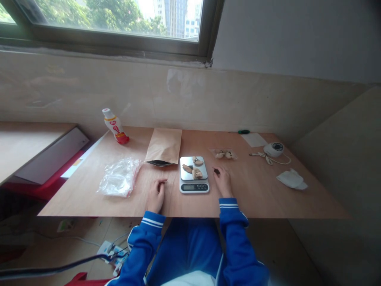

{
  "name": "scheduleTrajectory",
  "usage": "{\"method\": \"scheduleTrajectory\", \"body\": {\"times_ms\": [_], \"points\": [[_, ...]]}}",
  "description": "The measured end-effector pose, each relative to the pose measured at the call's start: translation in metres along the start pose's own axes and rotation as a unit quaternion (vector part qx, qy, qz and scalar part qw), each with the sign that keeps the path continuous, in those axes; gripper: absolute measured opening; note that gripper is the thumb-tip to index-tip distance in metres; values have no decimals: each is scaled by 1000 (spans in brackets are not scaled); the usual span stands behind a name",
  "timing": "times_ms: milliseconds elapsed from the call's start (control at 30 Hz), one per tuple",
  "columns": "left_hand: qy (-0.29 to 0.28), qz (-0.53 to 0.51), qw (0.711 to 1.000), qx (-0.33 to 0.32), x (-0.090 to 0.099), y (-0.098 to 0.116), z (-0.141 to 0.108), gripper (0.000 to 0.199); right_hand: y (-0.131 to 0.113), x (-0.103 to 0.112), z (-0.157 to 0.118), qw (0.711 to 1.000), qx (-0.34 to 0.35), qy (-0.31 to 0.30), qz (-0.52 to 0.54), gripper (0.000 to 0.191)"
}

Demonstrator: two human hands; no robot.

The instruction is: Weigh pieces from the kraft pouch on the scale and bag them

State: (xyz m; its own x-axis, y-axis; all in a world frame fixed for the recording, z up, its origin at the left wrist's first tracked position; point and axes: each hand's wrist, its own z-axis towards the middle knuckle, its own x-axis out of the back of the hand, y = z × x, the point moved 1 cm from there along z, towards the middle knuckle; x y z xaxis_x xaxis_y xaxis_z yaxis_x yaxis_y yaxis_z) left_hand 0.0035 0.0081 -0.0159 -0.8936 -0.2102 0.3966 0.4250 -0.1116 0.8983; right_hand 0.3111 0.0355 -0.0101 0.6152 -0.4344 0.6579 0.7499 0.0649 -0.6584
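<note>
A white digital scale (194,188) stands on the wooden table (178,204), with several pale brown dried pieces (197,172) on its metal plate. To its right, my right hand (223,182) rests on the table, fingers closed around a small dark thing that I cannot make out. My left hand (156,195) lies left of the scale, its fingers curled and loosely closed; whether it holds anything is hidden. Beyond my left hand lies a brown paper bag (164,146), its dark opening facing me. A small clear bag (224,154) with similar pieces lies behind my right hand.
Clear plastic bags (120,177) lie at the left, with a white and red bottle (116,127) behind them. At the right are a white camera (273,149) with its cable, a crumpled tissue (292,179), a paper sheet (254,140) and a green-handled screwdriver (243,132).
</note>
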Motion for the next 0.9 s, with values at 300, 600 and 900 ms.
{"method": "scheduleTrajectory", "body": {"times_ms": [300,600,900], "points": [[-2,-7,1000,15,1,-3,2,24,-47,0,11,959,-86,-10,270,27],[-5,7,1000,-3,1,-2,2,24,-25,-10,-3,993,-10,53,103,36],[3,10,1000,-17,1,-1,3,22,1,-3,-45,993,-44,57,89,32]]}}
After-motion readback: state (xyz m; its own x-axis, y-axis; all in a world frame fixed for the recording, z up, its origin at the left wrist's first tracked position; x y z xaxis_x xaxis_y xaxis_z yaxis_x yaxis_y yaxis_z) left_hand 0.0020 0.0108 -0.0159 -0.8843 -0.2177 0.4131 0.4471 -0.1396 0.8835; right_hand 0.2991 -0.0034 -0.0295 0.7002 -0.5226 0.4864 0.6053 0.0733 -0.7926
